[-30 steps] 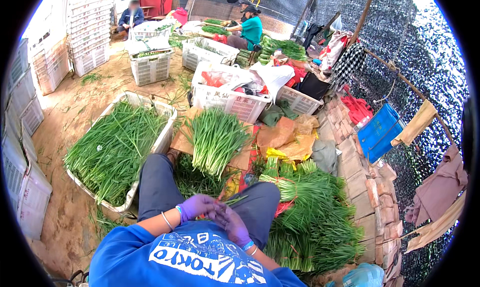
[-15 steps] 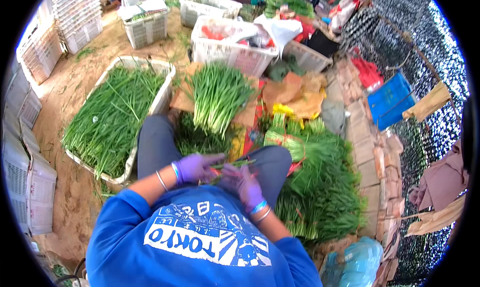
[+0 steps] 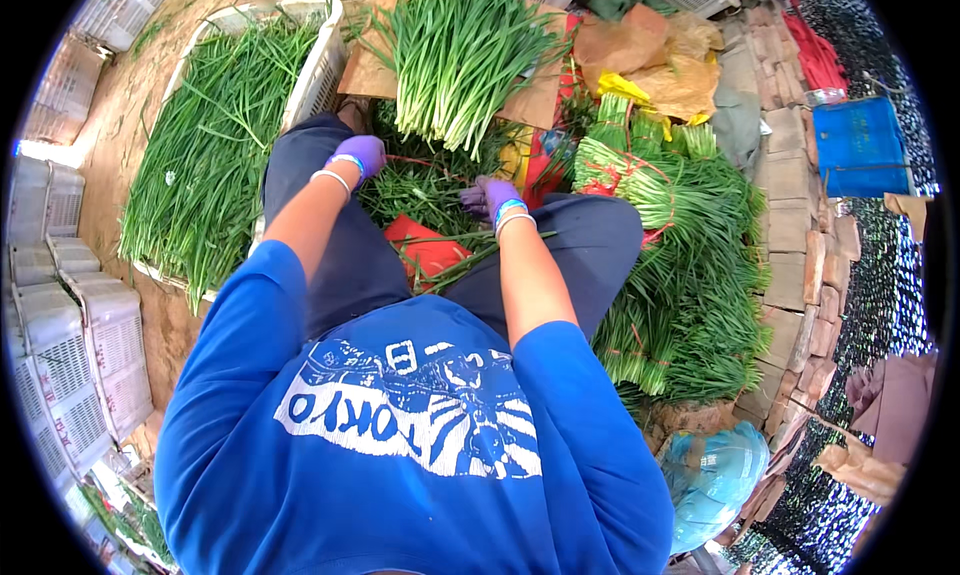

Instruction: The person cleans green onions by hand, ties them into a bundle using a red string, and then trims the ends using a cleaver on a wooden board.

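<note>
My left hand (image 3: 362,158), in a purple glove, is closed above my left knee. A thin red tie (image 3: 410,161) stretches from it toward the right. My right hand (image 3: 490,197), gloved alike, has its fingers apart over loose green trimmings (image 3: 420,197) between my legs. Just beyond both hands, a large loose pile of garlic chives (image 3: 470,60) rests on brown cardboard (image 3: 368,70), pale stem ends toward me. Several tied bundles of garlic chives (image 3: 650,200) are stacked beside my right knee. A red sheet (image 3: 428,250) with stray leaves lies near my lap.
A white crate (image 3: 318,80) heaped with garlic chives stands at my left. More white crates (image 3: 75,360) line the far left. Brick edging (image 3: 790,220) and a blue bin (image 3: 862,147) are on the right. A bluish plastic bag (image 3: 712,485) sits at the lower right.
My hands have moved apart and forward from my lap, the left one to the left. The view has tipped down toward my body. The red sheet near my lap now shows.
</note>
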`<move>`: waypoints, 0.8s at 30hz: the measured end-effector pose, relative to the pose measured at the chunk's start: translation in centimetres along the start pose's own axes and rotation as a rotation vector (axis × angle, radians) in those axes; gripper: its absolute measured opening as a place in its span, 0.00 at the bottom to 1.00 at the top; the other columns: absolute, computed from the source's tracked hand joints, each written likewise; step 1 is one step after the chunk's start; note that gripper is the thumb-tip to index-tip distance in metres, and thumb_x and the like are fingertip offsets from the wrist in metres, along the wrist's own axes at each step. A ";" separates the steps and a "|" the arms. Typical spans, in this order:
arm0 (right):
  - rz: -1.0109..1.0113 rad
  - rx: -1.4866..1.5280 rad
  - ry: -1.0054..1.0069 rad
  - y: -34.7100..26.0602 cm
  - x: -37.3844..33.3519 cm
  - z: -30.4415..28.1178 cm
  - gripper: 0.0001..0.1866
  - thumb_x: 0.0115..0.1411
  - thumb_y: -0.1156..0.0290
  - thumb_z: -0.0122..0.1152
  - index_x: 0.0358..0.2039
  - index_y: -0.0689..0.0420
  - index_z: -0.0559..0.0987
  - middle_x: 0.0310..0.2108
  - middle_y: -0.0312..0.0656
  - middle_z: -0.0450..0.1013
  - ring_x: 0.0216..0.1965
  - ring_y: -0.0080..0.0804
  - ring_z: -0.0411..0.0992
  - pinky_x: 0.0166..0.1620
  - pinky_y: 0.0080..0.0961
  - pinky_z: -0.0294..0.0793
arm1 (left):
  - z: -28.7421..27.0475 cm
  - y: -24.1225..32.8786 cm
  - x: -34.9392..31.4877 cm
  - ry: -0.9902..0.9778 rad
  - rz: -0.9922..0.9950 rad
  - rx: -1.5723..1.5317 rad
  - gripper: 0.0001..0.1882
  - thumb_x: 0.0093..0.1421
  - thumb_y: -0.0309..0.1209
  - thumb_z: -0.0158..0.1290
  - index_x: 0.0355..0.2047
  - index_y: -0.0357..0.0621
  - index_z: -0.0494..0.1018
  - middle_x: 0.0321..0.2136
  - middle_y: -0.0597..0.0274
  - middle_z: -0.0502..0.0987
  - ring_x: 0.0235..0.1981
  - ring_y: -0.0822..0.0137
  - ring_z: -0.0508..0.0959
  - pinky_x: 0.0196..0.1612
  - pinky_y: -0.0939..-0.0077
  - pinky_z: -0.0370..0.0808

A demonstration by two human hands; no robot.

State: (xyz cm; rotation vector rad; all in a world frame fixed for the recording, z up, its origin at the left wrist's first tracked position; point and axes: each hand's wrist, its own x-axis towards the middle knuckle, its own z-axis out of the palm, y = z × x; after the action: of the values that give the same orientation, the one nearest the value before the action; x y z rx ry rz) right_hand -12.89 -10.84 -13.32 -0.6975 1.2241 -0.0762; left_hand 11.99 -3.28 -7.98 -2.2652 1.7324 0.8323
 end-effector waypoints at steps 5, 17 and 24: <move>0.108 0.199 0.130 2.9 5.5 -0.8 0.16 0.56 0.59 0.42 0.26 0.56 0.75 0.22 0.41 0.75 0.17 0.34 0.71 0.22 0.32 0.71 | 1.8 -0.9 1.2 0.005 -0.309 0.146 0.11 0.54 0.33 0.47 0.34 0.46 0.76 0.35 0.54 0.76 0.37 0.56 0.76 0.36 0.63 0.73; -0.642 -0.325 0.998 -0.6 8.3 -1.7 0.19 0.58 0.58 0.45 0.22 0.59 0.77 0.15 0.50 0.69 0.18 0.43 0.70 0.24 0.32 0.68 | 0.6 -1.0 8.5 0.424 -0.162 0.205 0.09 0.51 0.32 0.44 0.20 0.49 0.75 0.19 0.55 0.75 0.21 0.55 0.76 0.24 0.64 0.71; -0.876 -1.112 0.890 -11.1 2.8 -1.4 0.20 0.57 0.57 0.45 0.15 0.53 0.76 0.17 0.45 0.71 0.16 0.43 0.68 0.20 0.36 0.65 | -5.7 -1.5 9.7 0.350 0.034 0.266 0.08 0.49 0.29 0.45 0.23 0.44 0.75 0.23 0.52 0.76 0.27 0.53 0.77 0.31 0.60 0.73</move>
State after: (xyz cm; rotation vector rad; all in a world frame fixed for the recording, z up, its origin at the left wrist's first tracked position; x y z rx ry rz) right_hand -9.72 -21.45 -9.98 -2.3286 1.6710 -0.4935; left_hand 16.86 -13.48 -8.61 -2.3021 1.8906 0.1962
